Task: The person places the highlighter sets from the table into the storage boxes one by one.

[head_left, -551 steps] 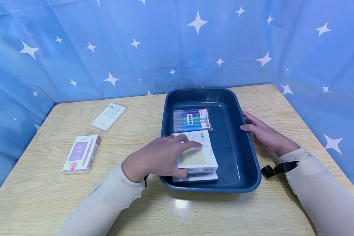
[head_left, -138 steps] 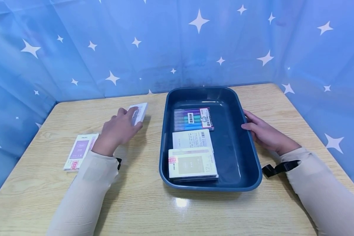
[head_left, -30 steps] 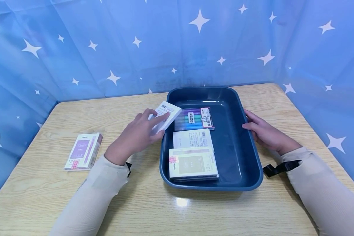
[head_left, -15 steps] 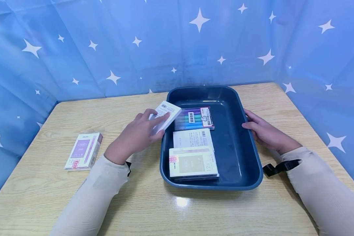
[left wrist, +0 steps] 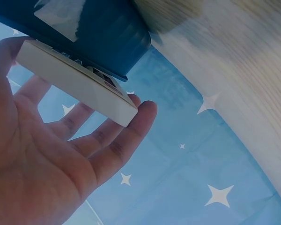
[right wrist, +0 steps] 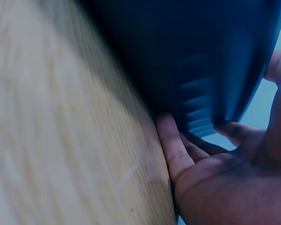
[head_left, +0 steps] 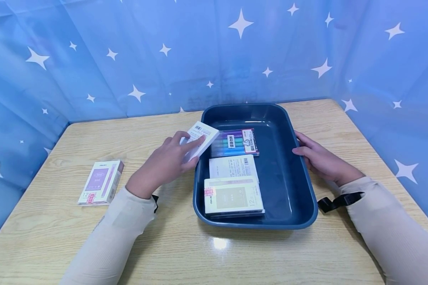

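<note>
My left hand (head_left: 167,162) holds a small white carton (head_left: 201,134) with printed text and a barcode, between thumb and fingers. The carton is tilted over the left rim of a dark blue plastic tray (head_left: 285,190); in the left wrist view the carton (left wrist: 77,82) is edge-on beside the tray. My right hand (head_left: 321,160) grips the tray's right rim, thumb on top; in the right wrist view its fingers (right wrist: 173,145) lie against the outer wall. Inside the tray lie a clear pack of coloured pens (head_left: 233,143), a white printed carton (head_left: 232,166) and a cream carton (head_left: 233,198) overlapping it.
A white and purple carton (head_left: 100,183) marked 12 lies on the left of the wooden table (head_left: 164,249). A blue star-patterned curtain (head_left: 185,71) stands behind and at both sides. The tray's right half shows bare bottom.
Since the oldest frame, my left hand left the cartons in the tray, picked up the white carton from the table and carried it right to the tray's rim. Over the last second both hands stay still.
</note>
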### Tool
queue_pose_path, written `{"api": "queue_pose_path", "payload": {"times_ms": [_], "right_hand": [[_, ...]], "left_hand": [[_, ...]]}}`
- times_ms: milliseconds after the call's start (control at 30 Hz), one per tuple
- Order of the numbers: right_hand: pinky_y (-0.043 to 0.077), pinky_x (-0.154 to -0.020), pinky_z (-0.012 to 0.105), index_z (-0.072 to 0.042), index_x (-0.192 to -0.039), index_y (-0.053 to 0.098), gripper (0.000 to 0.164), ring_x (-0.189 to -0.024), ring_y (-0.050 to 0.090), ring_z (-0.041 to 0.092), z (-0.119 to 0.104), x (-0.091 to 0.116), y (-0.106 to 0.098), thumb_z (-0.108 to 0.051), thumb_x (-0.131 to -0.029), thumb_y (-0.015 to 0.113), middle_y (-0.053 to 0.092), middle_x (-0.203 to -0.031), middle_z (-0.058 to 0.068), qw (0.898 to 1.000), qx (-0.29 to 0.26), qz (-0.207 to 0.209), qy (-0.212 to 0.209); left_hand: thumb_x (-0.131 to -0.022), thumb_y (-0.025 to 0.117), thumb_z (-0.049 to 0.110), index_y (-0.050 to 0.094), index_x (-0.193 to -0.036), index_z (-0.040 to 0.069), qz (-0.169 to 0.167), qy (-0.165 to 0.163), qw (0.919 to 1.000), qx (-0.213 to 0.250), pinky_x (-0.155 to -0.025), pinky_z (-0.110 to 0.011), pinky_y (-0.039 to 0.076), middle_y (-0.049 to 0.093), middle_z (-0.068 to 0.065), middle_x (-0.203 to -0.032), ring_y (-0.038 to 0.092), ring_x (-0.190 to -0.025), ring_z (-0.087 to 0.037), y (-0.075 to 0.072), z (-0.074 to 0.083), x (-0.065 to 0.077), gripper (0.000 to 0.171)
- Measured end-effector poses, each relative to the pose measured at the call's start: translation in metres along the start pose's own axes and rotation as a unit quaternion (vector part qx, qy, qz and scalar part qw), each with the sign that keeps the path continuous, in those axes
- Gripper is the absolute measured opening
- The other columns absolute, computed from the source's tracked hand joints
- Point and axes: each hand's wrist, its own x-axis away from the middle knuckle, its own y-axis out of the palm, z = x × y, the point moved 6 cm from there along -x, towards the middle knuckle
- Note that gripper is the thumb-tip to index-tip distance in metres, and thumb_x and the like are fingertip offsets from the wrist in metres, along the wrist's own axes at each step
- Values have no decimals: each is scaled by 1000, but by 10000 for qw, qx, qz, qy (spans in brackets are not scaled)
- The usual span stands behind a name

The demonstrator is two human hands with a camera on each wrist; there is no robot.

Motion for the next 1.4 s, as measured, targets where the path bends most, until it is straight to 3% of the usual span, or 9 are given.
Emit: {"api": "queue_pose_path", "payload": {"times_ms": [100, 300, 633, 967, 1267, 1400], "right_hand": [[51, -77, 22, -22, -162, 2, 66, -75, 57, 9, -1, 0, 0, -28, -108, 39, 51, -82, -8, 10000, -20, -4, -9], [50, -74, 22, -21, -162, 2, 65, -69, 52, 9, -1, 0, 0, -27, -108, 38, 45, -75, -9, 10000, -10, -6, -16], [49, -75, 22, -21, -162, 2, 65, -75, 53, 9, -1, 0, 0, -27, -109, 38, 50, -94, -5, 10000, -34, -7, -29], [47, -71, 23, -21, -162, 2, 66, -64, 47, 10, 0, 0, 0, -28, -108, 39, 41, -74, -8, 10000, -23, 27, 3], [48, -75, 23, -20, -162, 1, 66, -72, 51, 10, 0, 0, 0, -28, -108, 38, 44, -84, -5, 10000, 3, 19, 10], [48, -74, 23, -20, -162, 1, 66, -70, 51, 11, 0, 0, 0, -29, -109, 38, 44, -79, -7, 10000, 16, 17, -2]], "left_hand": [[-102, 51, 44, 30, -155, 42, 18, 7, 10000, -20, -80, -48, 55, 37, -12, -152, 51, -120, -37, 0, 0, 0, 57], [-102, 50, 45, 29, -154, 43, -13, -27, 10000, -6, -81, -49, 55, 36, -12, -153, 50, -121, -36, 0, 0, 0, 57], [-102, 50, 49, 26, -154, 45, -125, -116, 9998, 71, -84, -49, 55, 34, -11, -155, 48, -126, -36, 1, -1, 0, 58], [-101, 51, 49, 28, -154, 45, -105, -160, 9998, 42, -84, -50, 55, 34, -11, -155, 48, -125, -36, 0, 0, 0, 58], [-101, 53, 49, 28, -154, 45, -72, -127, 9999, 34, -85, -51, 55, 35, -10, -156, 47, -127, -36, 0, 0, 0, 59], [-100, 53, 49, 28, -154, 46, -79, -120, 9999, 63, -86, -52, 55, 34, -10, -156, 47, -127, -36, 0, 0, 0, 59]]}}
